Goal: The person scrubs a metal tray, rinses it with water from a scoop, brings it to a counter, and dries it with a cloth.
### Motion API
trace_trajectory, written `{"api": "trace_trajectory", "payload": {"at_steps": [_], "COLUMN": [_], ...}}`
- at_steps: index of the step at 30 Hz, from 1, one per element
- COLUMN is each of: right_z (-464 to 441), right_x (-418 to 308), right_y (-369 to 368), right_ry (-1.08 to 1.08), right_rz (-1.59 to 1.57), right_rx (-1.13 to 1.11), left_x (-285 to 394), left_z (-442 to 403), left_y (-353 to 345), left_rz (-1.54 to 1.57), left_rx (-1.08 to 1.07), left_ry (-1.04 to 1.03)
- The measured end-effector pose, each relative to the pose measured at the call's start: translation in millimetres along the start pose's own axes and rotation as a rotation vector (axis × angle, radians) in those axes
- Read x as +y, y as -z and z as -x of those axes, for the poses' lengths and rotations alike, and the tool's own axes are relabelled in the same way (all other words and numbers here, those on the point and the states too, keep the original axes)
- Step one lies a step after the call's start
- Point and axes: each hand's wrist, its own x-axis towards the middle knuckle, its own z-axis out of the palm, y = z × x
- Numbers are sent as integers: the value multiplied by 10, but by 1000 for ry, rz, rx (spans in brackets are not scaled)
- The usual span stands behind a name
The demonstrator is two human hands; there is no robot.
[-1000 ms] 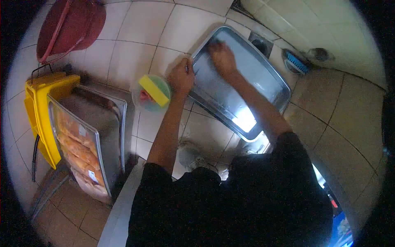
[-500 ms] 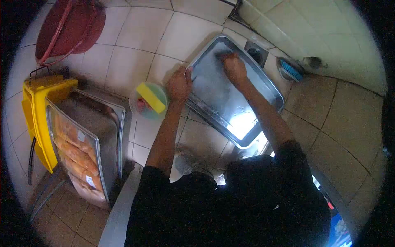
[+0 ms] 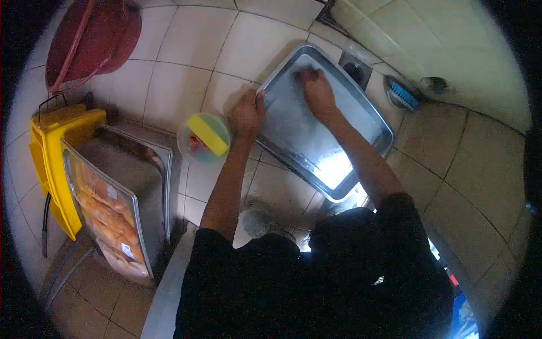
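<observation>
A large rectangular metal tray (image 3: 282, 147) lies at a slant in front of me, its inside wet and shiny. My left hand (image 3: 247, 116) is closed on the tray's left rim. Over the upper part of the tray's inner face, my right hand (image 3: 317, 93) presses a dark scouring pad (image 3: 305, 73), mostly hidden under the fingers. Just left of my left hand stands a clear plastic tub (image 3: 183, 144) with a yellow sponge (image 3: 208, 134) across its top and something reddish inside.
A blue-bristled brush (image 3: 402, 95) lies by the wall, near a floor drain (image 3: 354, 70). At left are a red bucket (image 3: 93, 45), a yellow plastic stand (image 3: 56, 164), and upright metal trays (image 3: 152, 181) beside packaged orange-brown food (image 3: 104, 209). Tiled floor (image 3: 186, 34) surrounds the tray.
My right hand has shifted slightly up and left on the tray with the scouring pad. My left hand keeps its hold on the rim.
</observation>
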Motion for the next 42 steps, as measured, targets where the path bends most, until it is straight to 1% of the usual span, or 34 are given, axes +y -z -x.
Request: {"api": "trace_trajectory", "payload": {"at_steps": [1,3,4,6,7,9,10,12,13,14,15,16,17,18,20,21,22,23,24,26,27,28,30,31,32,33,34,35,36,38,39,40,41,42], "right_z": [-78,-289,-298,-340,-296,-86,-73,27,-58,-145,-259,-340,-295,-201,-5,-24,-77,-117,-200,-418,-372,-288,23,110,66,-111,-198,-321,-356,-321,-249,-84,160,448], "right_x": [-31,-12,45,102,20,-118,-28,145,170,192,149,119,81,12,-47,5,47,65,47,34,87,-4,-135,-75,43,64,85,38,80,83,-105,-241,-351,-483], "right_y": [78,198,59,-179,-59,189,181,41,0,-38,-96,-105,-82,-49,57,46,5,-65,-101,-76,-236,-165,16,64,74,291,389,293,182,-117,-153,-239,-278,-183], "right_ry": [-4,-304,-311,-135,-133,-135,-133,-174,-256,-336,-276,-214,-88,-87,12,17,-22,-67,-74,-234,-142,-141,-57,15,19,-166,-363,-687,-693,-56,-101,-77,-55,96], "right_rz": [-9,-38,-37,98,101,-119,-110,-17,-132,-248,-87,73,49,45,-6,-5,55,109,97,2,107,107,-20,-95,-97,-190,-285,-432,-426,-10,-54,-179,-301,-223], "right_rx": [-6,-117,-119,45,54,-166,-162,-18,5,38,-20,-69,-3,5,35,32,79,124,114,-132,-30,-20,-131,-14,-14,-81,-156,-38,-35,-44,-142,-159,-181,-194], "left_x": [-40,-119,-87,-19,-13,9,19,-41,-42,-26,19,14,-30,-65,19,35,17,5,-30,-5,38,7,-31,-34,-60,-94,-86,-24,46,29,-5,-26,-40,-46], "left_z": [-16,-24,-4,-23,-21,-23,-50,-4,13,-9,-53,-54,-35,-31,-20,-22,-44,-54,-17,29,-10,-13,-2,-22,-27,-5,32,27,-32,-50,-36,-42,-27,-16], "left_y": [-34,-107,-102,-40,-5,14,-17,-57,-17,12,12,-29,-67,-74,16,40,22,-1,-34,-2,21,27,-8,-43,-86,-114,-80,-13,10,-31,-35,-49,-73,-87], "left_rz": [-6,36,38,-11,-11,-20,-13,-1,-8,-19,-22,-21,-26,-32,-35,-45,-50,-60,-70,-36,5,2,-14,-9,-26,-46,-52,-42,-25,-22,-21,-15,-17,-25], "left_rx": [-8,70,64,-5,3,-96,-90,90,74,-11,-83,-78,-53,-27,-41,-62,-60,0,49,21,24,31,-54,-48,3,46,27,1,-7,20,44,49,26,2], "left_ry": [4,-127,-129,-5,-10,75,70,-77,-72,-29,10,0,-5,-9,-6,-3,3,-47,-98,-64,-42,-49,11,10,-19,-47,-43,-15,7,-23,-46,-45,-1,38]}}
